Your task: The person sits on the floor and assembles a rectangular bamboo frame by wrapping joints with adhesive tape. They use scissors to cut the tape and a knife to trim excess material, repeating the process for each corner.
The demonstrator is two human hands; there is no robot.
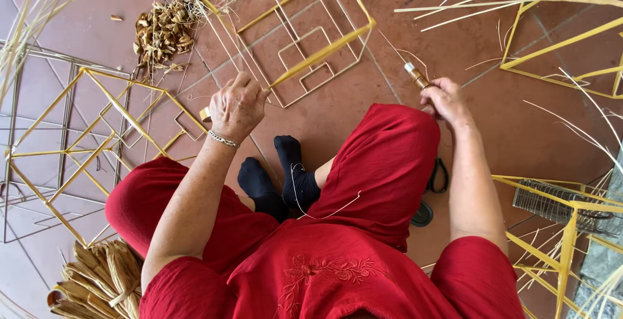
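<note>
At the far left, well away from either hand, a stack of square wire frames wrapped in yellow straw (78, 144) lies flat on the red tiled floor (519, 131), and below it, near the person's left knee, sits a bundle of dried straw (97, 283). Up beyond the left fingers, a heap of brown straw scraps (162, 33) is scattered on the tiles. The left hand (237, 106), with a silver bracelet (222, 139) at its wrist, is clenched: its fingers are curled around the near corner of a tilted square wire frame (305, 33), whose yellow-wrapped edge runs up and away to the right from the fingertips. A small roll of yellow strip (205, 114) shows just beside the left edge of that hand. Below and between the two hands are the person's feet in black socks (279, 176), crossed on the floor between red-trousered knees. The right hand (446, 98) is closed in a grasp around a brown-handled tool (415, 75), its metal-collared end sticking out above the fingers toward the upper left; a thin pale straw strand (392, 49) runs up from its tip. Below the right wrist, a pair of black-handled scissors (436, 183) lies on the floor beside the knee. To the right of the right fingers, more yellow-wrapped frames (558, 46) and loose pale strands lie well apart, with a small wire rack (551, 201) lower down.
</note>
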